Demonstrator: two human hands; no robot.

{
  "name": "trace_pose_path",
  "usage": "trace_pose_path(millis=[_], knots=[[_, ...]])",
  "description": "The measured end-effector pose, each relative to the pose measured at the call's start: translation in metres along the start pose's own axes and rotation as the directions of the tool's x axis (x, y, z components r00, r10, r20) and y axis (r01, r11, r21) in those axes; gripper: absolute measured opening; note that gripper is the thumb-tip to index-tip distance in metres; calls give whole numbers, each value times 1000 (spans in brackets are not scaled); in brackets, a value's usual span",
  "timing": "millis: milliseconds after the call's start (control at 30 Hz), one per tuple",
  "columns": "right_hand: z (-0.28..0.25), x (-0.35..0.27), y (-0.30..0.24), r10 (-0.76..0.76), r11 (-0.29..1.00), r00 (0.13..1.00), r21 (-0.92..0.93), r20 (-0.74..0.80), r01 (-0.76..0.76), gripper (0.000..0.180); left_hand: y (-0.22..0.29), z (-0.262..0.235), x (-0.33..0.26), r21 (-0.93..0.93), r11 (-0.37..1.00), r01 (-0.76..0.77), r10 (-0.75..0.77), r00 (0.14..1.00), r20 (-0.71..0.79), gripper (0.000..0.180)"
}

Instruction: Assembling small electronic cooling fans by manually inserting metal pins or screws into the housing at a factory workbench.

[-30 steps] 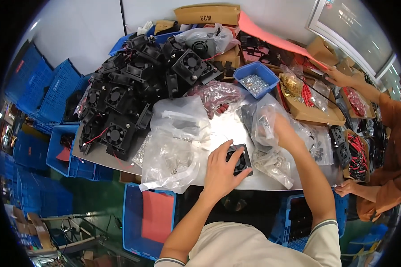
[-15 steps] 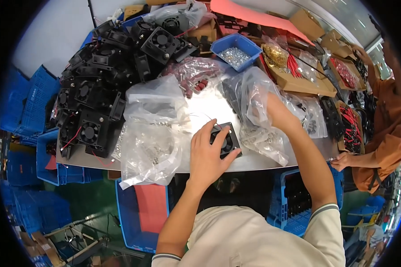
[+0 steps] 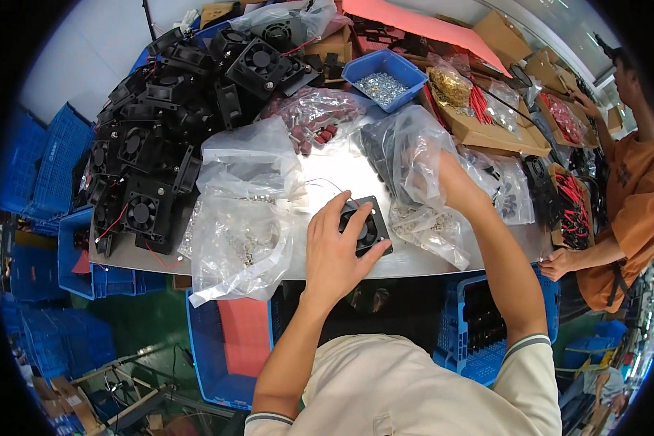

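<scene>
A small square black cooling fan (image 3: 371, 231) lies near the table's front edge, a thin wire trailing from its far side. My left hand (image 3: 340, 240) grips it, with the fingers over its left part and the thumb along the near edge. My right hand (image 3: 443, 178) reaches into a clear plastic bag (image 3: 414, 138); the film hides its fingers and whatever they touch. Dark pieces show through that bag's left side. Just in front of it is another clear bag (image 3: 432, 232) of small shiny parts. Left of my left hand, a clear bag (image 3: 243, 240) holds small metal parts.
Black fan assemblies (image 3: 145, 145) are heaped at the left. Toward the back are a bag of dark red parts (image 3: 316, 120) and a blue bin (image 3: 385, 80) of screws. Cardboard trays (image 3: 498, 138) stand at right, near a co-worker in orange (image 3: 632, 203). Blue crates (image 3: 232, 349) stand below the table edge.
The whole view has shifted slightly. My left hand stays on the fan and my right hand stays inside the bag. The co-worker's head has come further into view.
</scene>
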State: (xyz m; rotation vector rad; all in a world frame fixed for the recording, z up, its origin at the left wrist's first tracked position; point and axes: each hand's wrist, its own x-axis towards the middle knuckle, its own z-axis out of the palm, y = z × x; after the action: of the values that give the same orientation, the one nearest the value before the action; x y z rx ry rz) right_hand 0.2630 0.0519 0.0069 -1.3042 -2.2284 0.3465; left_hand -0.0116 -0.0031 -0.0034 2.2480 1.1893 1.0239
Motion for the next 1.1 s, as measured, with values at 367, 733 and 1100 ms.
trace_pose_path(millis=[367, 733, 1100], knots=[[-15, 0, -13, 129, 972, 991, 194, 21, -130, 30, 1, 0, 3, 10, 1000, -12, 12, 1000, -5, 58], [-88, -84, -94, 571, 748, 800, 519, -185, -414, 20, 38, -67, -6, -211, 971, 112, -131, 988, -81, 46], [75, -82, -187, -83, 558, 823, 710, 562, -429, 42, 9, -121, 31, 392, 912, 124, -193, 970, 144, 28]])
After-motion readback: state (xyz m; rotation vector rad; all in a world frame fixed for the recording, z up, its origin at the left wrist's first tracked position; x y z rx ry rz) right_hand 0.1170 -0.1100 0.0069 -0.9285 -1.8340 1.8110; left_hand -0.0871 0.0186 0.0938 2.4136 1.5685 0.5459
